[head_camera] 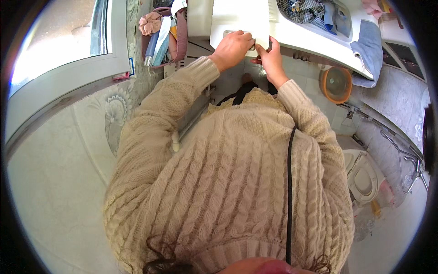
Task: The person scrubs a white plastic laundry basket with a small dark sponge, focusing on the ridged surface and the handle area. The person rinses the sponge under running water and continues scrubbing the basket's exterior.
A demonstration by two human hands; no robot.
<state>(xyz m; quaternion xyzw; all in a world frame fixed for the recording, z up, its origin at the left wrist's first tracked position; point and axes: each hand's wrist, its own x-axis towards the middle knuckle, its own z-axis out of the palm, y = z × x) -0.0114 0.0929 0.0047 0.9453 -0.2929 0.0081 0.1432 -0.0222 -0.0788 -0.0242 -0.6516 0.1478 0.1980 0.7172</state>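
In front of me is a white board (241,17) with ridged edges and a slot near its closest end, apparently a plastic washboard. My left hand (234,44) lies over that slot with the fingers curled onto the board. At the board's near right corner, my right hand (270,56) pinches the edge with its thumb and fingers. The two hands almost meet, and what lies between their fingertips is too small to make out. Right of the board, a white sink (308,36) holds bunched checked cloth (304,13) and blue cloth.
A pink basket (181,41) of bottles and tubes stands at the left, by the window frame (68,68). Grey-blue cloth (369,48) hangs over the sink's right edge. Below are an orange-rimmed basin (337,85) and a toilet (364,181). A black cord (291,191) runs down my sweater.
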